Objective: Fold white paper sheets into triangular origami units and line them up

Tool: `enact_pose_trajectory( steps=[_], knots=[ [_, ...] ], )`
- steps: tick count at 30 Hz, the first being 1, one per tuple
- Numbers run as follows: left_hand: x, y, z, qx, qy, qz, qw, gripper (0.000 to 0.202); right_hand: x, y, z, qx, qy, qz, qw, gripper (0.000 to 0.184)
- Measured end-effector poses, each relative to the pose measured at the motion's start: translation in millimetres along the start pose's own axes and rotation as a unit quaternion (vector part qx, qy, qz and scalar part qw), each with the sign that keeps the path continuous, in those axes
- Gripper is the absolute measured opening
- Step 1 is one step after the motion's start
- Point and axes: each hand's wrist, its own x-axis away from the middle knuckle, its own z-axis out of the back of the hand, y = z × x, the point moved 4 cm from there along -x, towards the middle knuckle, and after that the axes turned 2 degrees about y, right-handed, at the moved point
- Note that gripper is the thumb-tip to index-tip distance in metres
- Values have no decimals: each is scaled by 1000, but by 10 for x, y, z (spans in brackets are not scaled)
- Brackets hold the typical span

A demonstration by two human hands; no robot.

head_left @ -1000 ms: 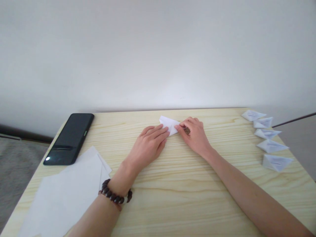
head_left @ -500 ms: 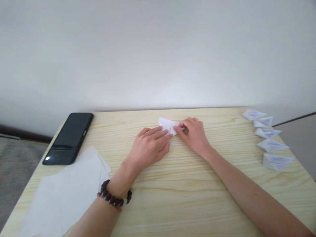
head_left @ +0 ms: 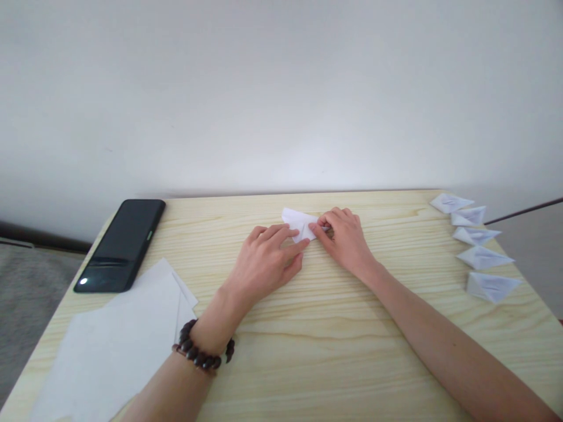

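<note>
A small folded piece of white paper (head_left: 301, 223) lies on the wooden table, with creases across its middle. My left hand (head_left: 268, 255), a dark beaded bracelet at its wrist, rests its spread fingertips on the paper's left and near edges; its thumb is apart from the paper. At the other end, my right hand (head_left: 345, 237) pinches the pointed right tip between thumb and fingers. That tip is partly hidden by my right fingers.
Several folded white paper boats (head_left: 484, 258) stand in a column along the table's right edge. On the left are a black phone (head_left: 121, 246) and loose white sheets (head_left: 118, 346), partly under my left forearm. A pale wall (head_left: 281, 94) rises behind the wooden table (head_left: 316, 363).
My left fingertips have shifted very slightly on the folded paper. My right hand keeps its pinch in nearly the same spot.
</note>
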Motion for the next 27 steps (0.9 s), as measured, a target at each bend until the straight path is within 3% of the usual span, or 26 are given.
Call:
enact_pose_trajectory(
  steps=[27],
  knots=[
    [-8, 22, -12, -15, -9, -7, 1000, 28, -5, 3, -2, 11, -11, -15, 1000, 18]
  ],
)
